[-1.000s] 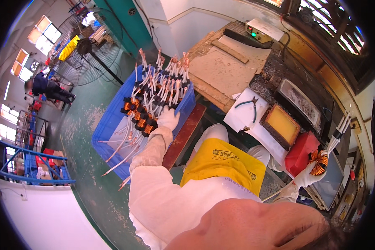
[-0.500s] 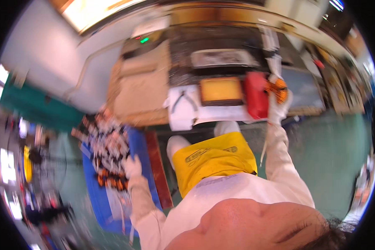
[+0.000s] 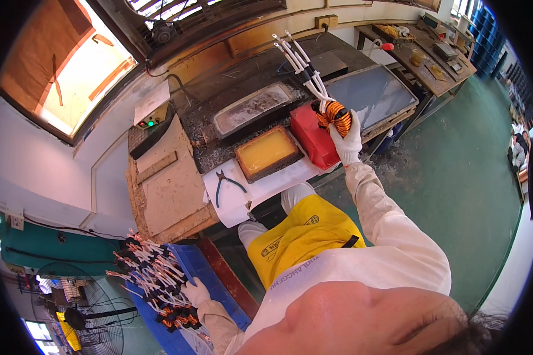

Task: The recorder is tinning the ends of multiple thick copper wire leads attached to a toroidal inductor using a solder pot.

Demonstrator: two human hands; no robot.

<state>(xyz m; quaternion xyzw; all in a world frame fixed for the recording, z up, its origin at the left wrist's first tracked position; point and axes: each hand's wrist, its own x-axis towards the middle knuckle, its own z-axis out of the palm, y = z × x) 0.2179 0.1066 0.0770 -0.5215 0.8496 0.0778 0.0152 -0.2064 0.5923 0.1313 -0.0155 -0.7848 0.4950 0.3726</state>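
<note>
My gloved right hand (image 3: pixel 346 144) is closed around a copper-wound toroidal coil (image 3: pixel 334 120), held up beside a red box (image 3: pixel 311 135). The coil's white-sleeved leads (image 3: pixel 302 70) point up and away, with bare-looking tips at the far end. Low on the left, my gloved left hand (image 3: pixel 196 292) reaches into a blue bin (image 3: pixel 234 307). Its thumb stands apart from its fingers, which touch a heap of similar coils with white leads (image 3: pixel 157 275); the fingertips are partly hidden there.
Past my knees, a small tray of yellow material (image 3: pixel 267 152) sits beside blue-handled cutting pliers (image 3: pixel 226 184) on white paper. Behind lies a long grey-surfaced trough (image 3: pixel 251 109). A wide shallow grey-blue tray (image 3: pixel 376 97) is at the right. A caged fan (image 3: pixel 80 319) stands lower left.
The view has turned and steadied, so the bench now slants. My right hand still holds the coil by the red box, and my left hand stays at the heap in the bin.
</note>
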